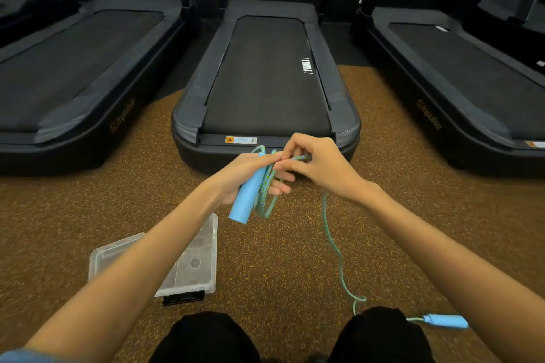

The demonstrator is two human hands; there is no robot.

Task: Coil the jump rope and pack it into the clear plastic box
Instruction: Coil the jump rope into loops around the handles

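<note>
Speckled floor [280, 259] bears clear box [203, 247], treadmills [265, 82].

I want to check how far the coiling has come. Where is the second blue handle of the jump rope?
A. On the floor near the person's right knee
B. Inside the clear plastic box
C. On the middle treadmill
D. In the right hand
A. The second blue handle lies on the floor beside the right knee, with loose rope trailing up from it to the right hand.
</note>
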